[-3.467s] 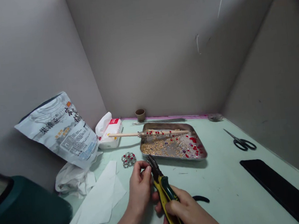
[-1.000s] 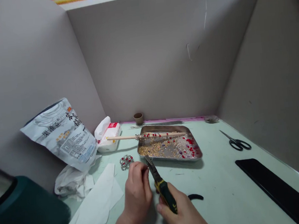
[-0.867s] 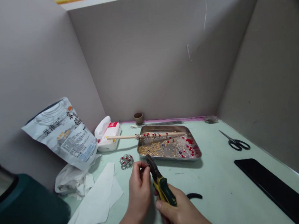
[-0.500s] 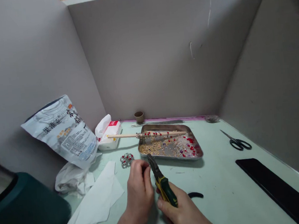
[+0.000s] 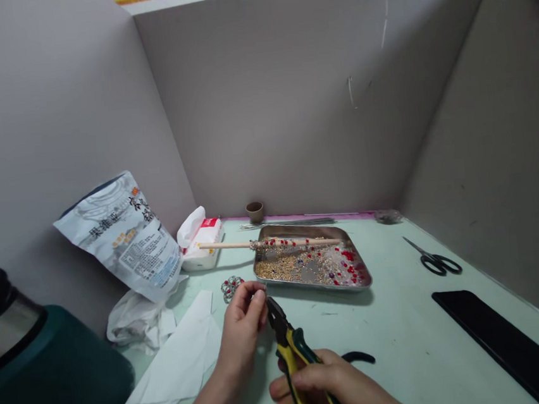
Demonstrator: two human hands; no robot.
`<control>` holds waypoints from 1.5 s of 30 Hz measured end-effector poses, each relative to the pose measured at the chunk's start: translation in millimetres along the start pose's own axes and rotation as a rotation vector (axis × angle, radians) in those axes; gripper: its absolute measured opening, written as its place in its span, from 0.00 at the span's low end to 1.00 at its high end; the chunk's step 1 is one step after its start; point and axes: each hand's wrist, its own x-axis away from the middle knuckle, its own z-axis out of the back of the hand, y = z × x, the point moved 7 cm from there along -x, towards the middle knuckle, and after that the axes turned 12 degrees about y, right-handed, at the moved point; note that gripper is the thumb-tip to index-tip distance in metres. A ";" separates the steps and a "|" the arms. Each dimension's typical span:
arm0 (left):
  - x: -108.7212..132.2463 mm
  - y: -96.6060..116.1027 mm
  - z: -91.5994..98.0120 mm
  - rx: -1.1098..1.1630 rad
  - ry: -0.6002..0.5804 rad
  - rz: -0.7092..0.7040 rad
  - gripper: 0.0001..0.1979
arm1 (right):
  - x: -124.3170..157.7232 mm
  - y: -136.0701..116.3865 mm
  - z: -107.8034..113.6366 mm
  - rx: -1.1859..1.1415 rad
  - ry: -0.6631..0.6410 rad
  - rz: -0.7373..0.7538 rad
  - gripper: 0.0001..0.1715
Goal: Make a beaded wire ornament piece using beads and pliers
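Just beyond the pliers (image 5: 280, 328), the tray (image 5: 316, 286) holds gold and red beads (image 5: 280, 269).

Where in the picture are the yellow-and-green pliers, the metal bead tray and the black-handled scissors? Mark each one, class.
Yellow-and-green pliers (image 5: 287, 356): head view, upper part of the yellow handle.
Metal bead tray (image 5: 313, 284): head view, near wall.
Black-handled scissors (image 5: 432, 256): head view, where blades meet handles.

The item (image 5: 265, 286) in the left grip (image 5: 243, 317) is too small to name; the right grip (image 5: 335, 380) partly hides the pliers (image 5: 289, 361), their handle ends cut off below, and a curved black piece (image 5: 359, 357); the left edge crops the flask (image 5: 57, 375)
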 end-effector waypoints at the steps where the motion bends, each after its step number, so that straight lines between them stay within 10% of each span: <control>1: 0.0 1.0 0.3 -0.003 0.000 0.000 0.14 | 1.2 -2.3 1.1 0.005 0.015 0.000 0.20; 45: 8.4 34.9 -4.0 -0.651 -0.007 -0.526 0.09 | 23.2 -52.7 15.4 0.616 0.306 0.474 0.08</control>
